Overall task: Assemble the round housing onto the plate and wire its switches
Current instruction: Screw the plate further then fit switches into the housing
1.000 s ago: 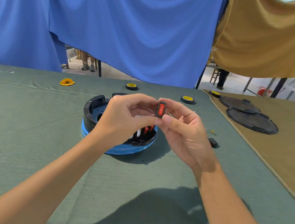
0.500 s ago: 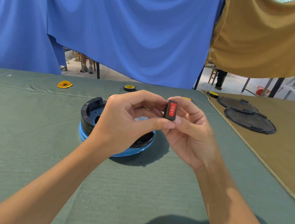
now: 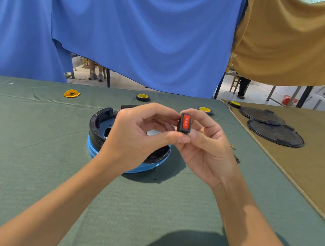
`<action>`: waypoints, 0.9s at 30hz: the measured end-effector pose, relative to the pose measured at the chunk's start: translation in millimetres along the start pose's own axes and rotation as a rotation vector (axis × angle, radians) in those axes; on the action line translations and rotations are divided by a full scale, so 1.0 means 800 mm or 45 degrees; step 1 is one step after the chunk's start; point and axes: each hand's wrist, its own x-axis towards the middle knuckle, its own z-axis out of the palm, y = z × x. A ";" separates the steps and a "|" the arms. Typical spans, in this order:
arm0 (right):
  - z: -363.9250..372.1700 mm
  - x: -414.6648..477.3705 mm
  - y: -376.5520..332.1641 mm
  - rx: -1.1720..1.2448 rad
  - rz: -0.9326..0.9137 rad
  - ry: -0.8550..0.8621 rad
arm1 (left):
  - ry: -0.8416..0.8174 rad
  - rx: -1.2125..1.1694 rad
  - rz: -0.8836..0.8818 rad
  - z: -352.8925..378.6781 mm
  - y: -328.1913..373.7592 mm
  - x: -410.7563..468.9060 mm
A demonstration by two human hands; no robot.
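Black round housing [image 3: 98, 123] sits on the blue plate [image 3: 91, 149] mid-counter, so seating looks done and the wiring looks mostly ahead. Above it, left hand [image 3: 135, 138] and right hand [image 3: 208, 150] both pinch the red rocker switch [image 3: 185, 123], fingers clamped on its black frame. Green cloth covers the counter [image 3: 33, 148]; blue curtains [image 3: 128, 28] hang behind.

You sit at an assembly station in a workshop hall. Your counter [image 3: 31, 168] is draped in green cloth, with tape rolls [image 3: 142, 97] along its far edge. The neighbouring tan-covered counter [image 3: 312, 190] carries black round covers [image 3: 273, 133]. Blue sheets [image 3: 138, 29] and an ochre sheet [image 3: 299, 37] hang as screens; beneath them show a pale floor [image 3: 125, 82], metal frame legs [image 3: 302, 96] and a wooden stool [image 3: 235, 84].
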 end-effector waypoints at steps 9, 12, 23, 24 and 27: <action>-0.005 0.004 0.020 -0.616 0.088 0.472 | -0.005 0.702 0.114 -0.006 -0.048 -0.009; -0.012 0.004 0.027 -0.786 0.134 0.676 | -0.079 0.845 -0.015 -0.014 -0.065 -0.012; -0.029 -0.001 0.051 -0.720 0.379 0.845 | -0.374 1.318 -0.439 -0.027 -0.093 -0.010; -0.029 -0.002 0.052 -0.700 0.381 0.858 | -0.375 1.320 -0.450 -0.026 -0.094 -0.009; -0.030 -0.003 0.054 -0.662 0.384 0.908 | -0.383 1.298 -0.487 -0.027 -0.094 -0.006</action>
